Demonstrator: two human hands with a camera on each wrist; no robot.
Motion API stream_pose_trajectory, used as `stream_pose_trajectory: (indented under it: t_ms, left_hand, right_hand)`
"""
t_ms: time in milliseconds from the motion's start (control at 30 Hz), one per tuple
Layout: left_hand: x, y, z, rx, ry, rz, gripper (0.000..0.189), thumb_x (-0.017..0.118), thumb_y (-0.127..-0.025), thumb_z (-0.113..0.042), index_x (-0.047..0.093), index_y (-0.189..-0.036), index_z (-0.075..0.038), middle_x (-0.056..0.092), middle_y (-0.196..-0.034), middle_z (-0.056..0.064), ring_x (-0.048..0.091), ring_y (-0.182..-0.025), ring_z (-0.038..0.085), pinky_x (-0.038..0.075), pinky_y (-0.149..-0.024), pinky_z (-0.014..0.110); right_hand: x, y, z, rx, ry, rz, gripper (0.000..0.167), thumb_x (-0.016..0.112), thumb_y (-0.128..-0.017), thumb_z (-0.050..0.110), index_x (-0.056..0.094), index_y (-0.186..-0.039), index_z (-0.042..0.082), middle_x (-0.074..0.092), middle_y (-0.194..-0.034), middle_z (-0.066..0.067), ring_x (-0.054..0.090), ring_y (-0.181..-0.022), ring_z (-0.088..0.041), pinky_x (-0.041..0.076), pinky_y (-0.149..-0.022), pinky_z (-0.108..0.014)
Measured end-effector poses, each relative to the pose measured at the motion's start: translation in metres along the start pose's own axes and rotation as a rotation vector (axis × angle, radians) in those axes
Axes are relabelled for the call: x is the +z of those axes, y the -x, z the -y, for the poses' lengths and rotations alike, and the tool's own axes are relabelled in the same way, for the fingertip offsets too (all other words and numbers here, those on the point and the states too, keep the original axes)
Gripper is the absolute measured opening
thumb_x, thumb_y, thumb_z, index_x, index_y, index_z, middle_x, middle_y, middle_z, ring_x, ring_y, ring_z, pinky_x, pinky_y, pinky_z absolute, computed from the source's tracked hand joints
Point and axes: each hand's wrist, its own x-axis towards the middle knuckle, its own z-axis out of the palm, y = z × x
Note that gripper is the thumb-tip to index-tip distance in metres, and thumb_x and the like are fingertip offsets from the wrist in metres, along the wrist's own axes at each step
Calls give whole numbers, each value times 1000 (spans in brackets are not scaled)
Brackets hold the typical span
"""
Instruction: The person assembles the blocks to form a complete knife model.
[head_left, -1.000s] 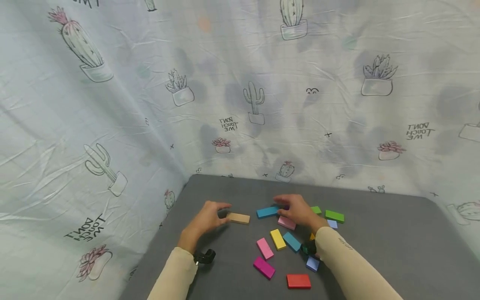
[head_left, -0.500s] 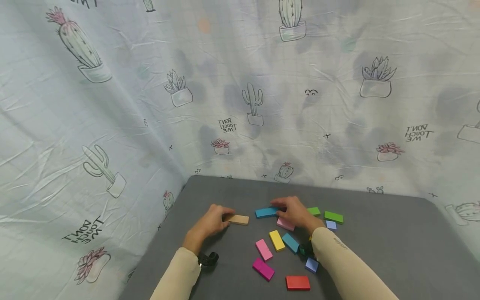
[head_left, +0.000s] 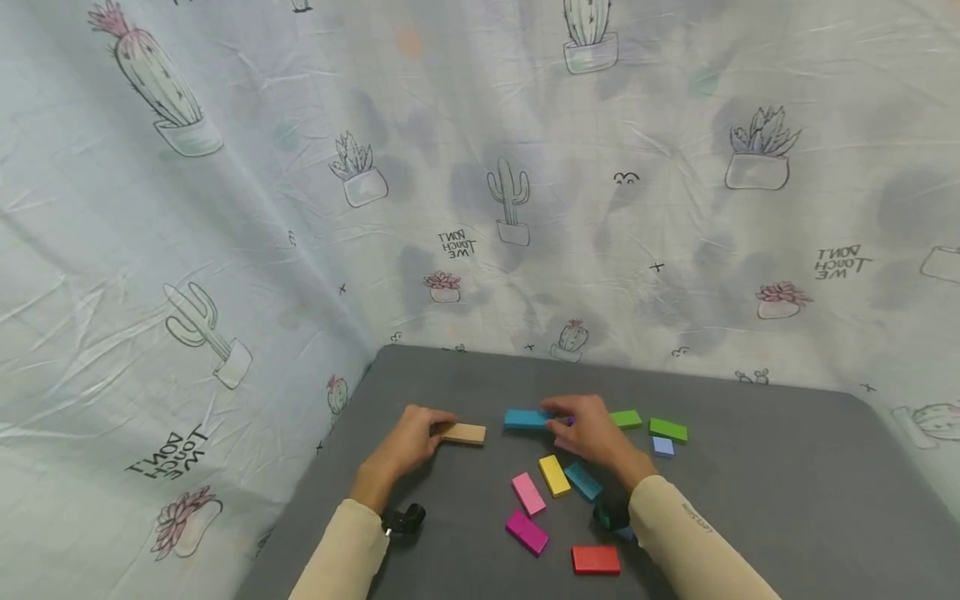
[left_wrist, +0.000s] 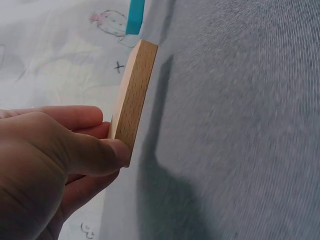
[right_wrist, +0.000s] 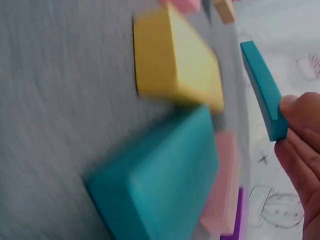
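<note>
My left hand point(head_left: 411, 442) pinches one end of a plain wooden block point(left_wrist: 135, 90) between thumb and fingers. In the left wrist view the block is raised off the table, its shadow lying beside it. Across from it, my right hand point(head_left: 592, 429) grips the near end of a blue block point(right_wrist: 264, 87), also lifted. Both blocks point inward toward each other with a gap between them. Under the right hand lie a light pink block point(right_wrist: 222, 185) and a purple block point(right_wrist: 240, 215), mostly hidden in the head view.
On the grey table point(head_left: 450, 517) lie a yellow block point(head_left: 554, 475), a second blue block point(head_left: 582, 481), a pink block point(head_left: 528, 494), a magenta block point(head_left: 527, 533) and a red block point(head_left: 596, 560). Green blocks point(head_left: 668, 430) and a light blue block point(head_left: 663, 447) sit to the right. A cactus-print curtain point(head_left: 585, 208) hangs behind.
My left hand has closed its fingers on the wooden block and lifted it, shifting slightly left. My right hand has raised the blue block and moved it a little left.
</note>
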Motion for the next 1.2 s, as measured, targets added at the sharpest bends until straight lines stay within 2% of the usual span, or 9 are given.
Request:
stream_pose_trajectory:
  t_ms: [100, 167, 433, 700, 967, 1200]
  left_hand:
    - [-4, 3, 0, -13, -14, -16, 36, 82, -88, 13, 83, -120, -3, 82, -118, 13, 79, -110, 31, 65, -94, 47]
    - [-4, 4, 1, -18, -29, -17, 36, 83, -88, 13, 83, -119, -4, 83, -117, 12, 79, -109, 30, 66, -94, 46]
    - [8, 2, 3, -22, -38, 46, 35, 82, -89, 12, 83, -119, -6, 83, -116, 11, 78, -109, 29, 65, -95, 48]
    - [12, -4, 2, -23, -34, 46, 36, 79, -88, 16, 84, -116, -6, 83, -114, 10, 79, -105, 28, 65, -92, 47]
    - [13, -7, 0, -40, -41, 45, 36, 79, -89, 15, 84, -118, -7, 83, -116, 10, 78, -109, 29, 65, -95, 47]
    - [15, -9, 0, -20, -30, 34, 34, 79, -89, 14, 84, -116, -8, 83, -114, 8, 78, -105, 26, 65, -93, 47]
  right_hand:
    - [7, 8, 10, -13, -16, -8, 35, 80, -99, 9, 77, -134, 3, 80, -129, -11, 78, -113, -29, 67, -92, -47]
    - [14, 12, 13, -11, 1, 7, 35, 81, -100, 11, 77, -134, 5, 80, -129, -9, 78, -114, -29, 65, -96, -48]
    - [35, 15, 17, 34, 83, 110, 35, 83, -98, 12, 79, -132, 9, 80, -129, -6, 76, -114, -26, 63, -101, -50]
    - [37, 16, 20, 49, 93, 103, 34, 83, -98, 12, 79, -131, 8, 81, -126, -6, 75, -105, -20, 65, -97, -47]
    - [36, 17, 24, 58, 73, 96, 34, 82, -98, 9, 78, -132, 5, 81, -126, -9, 75, -106, -23, 64, -97, -51]
    - [37, 17, 23, 70, 67, 96, 34, 82, -98, 10, 79, -132, 7, 81, -126, -8, 75, -106, -21, 65, -97, -50]
